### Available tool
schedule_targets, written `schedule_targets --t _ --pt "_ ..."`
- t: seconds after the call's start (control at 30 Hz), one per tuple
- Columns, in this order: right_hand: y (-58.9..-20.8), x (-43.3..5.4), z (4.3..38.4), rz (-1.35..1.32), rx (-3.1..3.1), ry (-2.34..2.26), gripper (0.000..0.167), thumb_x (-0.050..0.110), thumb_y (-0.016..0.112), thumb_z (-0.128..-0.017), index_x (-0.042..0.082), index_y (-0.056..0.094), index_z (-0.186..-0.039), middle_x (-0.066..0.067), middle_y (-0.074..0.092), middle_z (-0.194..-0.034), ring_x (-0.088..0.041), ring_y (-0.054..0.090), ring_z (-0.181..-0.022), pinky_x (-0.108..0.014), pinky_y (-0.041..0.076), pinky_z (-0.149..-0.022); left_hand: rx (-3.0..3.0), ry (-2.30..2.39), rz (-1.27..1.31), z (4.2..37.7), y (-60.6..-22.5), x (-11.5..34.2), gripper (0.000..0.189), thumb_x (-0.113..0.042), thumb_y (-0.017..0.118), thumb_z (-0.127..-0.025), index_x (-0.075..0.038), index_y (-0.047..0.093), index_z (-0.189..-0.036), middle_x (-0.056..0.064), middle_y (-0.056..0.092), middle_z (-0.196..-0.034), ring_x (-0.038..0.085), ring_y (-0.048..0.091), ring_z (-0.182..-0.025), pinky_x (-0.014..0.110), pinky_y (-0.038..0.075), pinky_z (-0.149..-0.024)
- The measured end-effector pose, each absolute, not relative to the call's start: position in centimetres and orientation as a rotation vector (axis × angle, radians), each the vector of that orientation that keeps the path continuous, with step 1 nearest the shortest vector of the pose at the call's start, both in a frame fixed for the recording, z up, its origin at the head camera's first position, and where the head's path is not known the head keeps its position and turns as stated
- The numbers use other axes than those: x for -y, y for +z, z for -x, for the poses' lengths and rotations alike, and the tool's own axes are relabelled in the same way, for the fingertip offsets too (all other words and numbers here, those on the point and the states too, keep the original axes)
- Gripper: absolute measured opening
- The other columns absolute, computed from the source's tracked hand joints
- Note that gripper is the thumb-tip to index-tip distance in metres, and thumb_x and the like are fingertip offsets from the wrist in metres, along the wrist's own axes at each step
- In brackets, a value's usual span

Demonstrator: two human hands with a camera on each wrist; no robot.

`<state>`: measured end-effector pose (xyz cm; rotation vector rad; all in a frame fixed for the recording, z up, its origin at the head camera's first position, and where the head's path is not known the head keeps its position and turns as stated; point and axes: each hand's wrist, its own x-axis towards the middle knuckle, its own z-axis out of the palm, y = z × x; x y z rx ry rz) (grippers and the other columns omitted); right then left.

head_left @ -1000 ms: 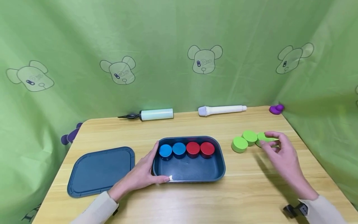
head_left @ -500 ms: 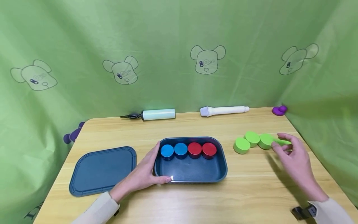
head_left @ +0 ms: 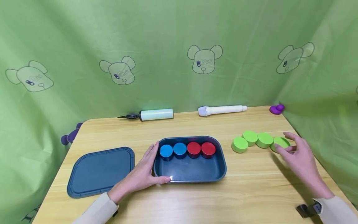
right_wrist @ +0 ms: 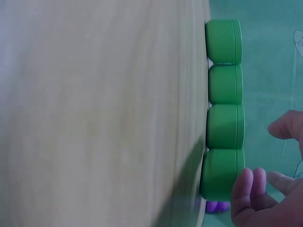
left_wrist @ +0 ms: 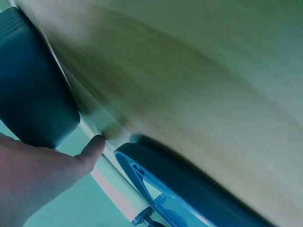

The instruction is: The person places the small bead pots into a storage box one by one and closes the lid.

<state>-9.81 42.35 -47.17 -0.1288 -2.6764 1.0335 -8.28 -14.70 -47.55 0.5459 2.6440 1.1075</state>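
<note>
My left hand (head_left: 144, 171) grips the left end of a dark blue plastic box (head_left: 195, 173), thumb along the front rim and fingers at the left wall. Inside, against the back wall, two blue round tins (head_left: 166, 151) stand beside two red round tins (head_left: 194, 149). To the right, several green round tins (head_left: 264, 140) form a touching row. My right hand (head_left: 300, 155) is at the rightmost green tin (head_left: 281, 143), partly hiding it, thumb and forefinger spread apart. In the right wrist view, fingertips (right_wrist: 244, 184) reach the upper edge of the nearest tin.
A flat dark blue lid (head_left: 102, 171) lies left of the box. Along the back edge lie a hand pump (head_left: 156, 114) and a white microphone-shaped object (head_left: 223, 110). Green printed cloth (head_left: 162, 77) hangs behind and beside the wooden table (head_left: 195, 203).
My right hand has moved rightward along the green row, from the third tin to the rightmost one. The left hand and the box have stayed in place.
</note>
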Motion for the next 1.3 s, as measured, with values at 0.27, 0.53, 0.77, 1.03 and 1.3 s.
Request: schedule_targets --t 0.27,0.53,0.77,1.03,1.3 --pt "-47.5 -43.6 10.7 0.173 2.782 1.017 0.086 0.032 0.08 -0.102 -0.008 0.036 -0.164 -0.04 0.042 -0.149 0.007 0.05 -0.081 -0.022 0.049 -0.059 -2.681 1.073 -0.554 8.2 -47.8 14.9 0.13 -0.066 0.086 -0.087 -0.027 0.001 -0.178 0.002 0.006 -0.183 0.03 0.005 -0.167 0.072 0.022 -0.123" --pt "-48.2 -44.1 11.3 0.106 2.819 1.034 0.082 0.026 0.08 -0.102 -0.016 0.037 -0.158 -0.04 0.05 -0.142 0.001 0.055 -0.077 -0.022 0.048 -0.06 -2.688 1.034 -0.6 8.1 -47.8 15.3 0.134 -0.068 0.085 -0.087 -0.024 -0.002 -0.177 0.0 0.003 -0.183 0.029 0.008 -0.167 0.065 0.021 -0.126" --pt "-48.4 -44.3 11.4 0.135 2.817 1.084 0.079 0.028 0.08 -0.102 -0.016 0.041 -0.155 -0.036 0.053 -0.135 0.0 0.055 -0.079 -0.022 0.048 -0.063 -2.652 1.048 -0.713 8.4 -47.5 15.7 0.131 -0.062 0.087 -0.089 -0.024 -0.001 -0.177 0.004 0.008 -0.182 0.036 0.012 -0.165 0.068 0.022 -0.124" --pt "-48.3 -44.5 10.9 0.219 2.83 1.054 0.081 0.033 0.082 -0.101 -0.013 0.043 -0.155 -0.03 0.06 -0.123 -0.001 0.054 -0.079 -0.023 0.048 -0.063 -2.637 1.012 -0.715 8.9 -47.7 15.9 0.131 -0.074 0.08 -0.087 -0.029 -0.004 -0.177 0.0 0.003 -0.182 0.027 0.002 -0.167 0.065 0.019 -0.126" --pt "-47.5 -44.4 9.6 0.296 2.788 0.989 0.084 0.036 0.083 -0.099 -0.008 0.044 -0.159 -0.014 0.066 -0.096 -0.009 0.057 -0.069 -0.031 0.046 -0.055 -2.71 0.951 -0.741 9.0 -47.7 15.4 0.133 -0.081 0.076 -0.085 -0.026 -0.001 -0.177 0.002 0.003 -0.183 0.024 -0.003 -0.167 0.072 0.023 -0.123"
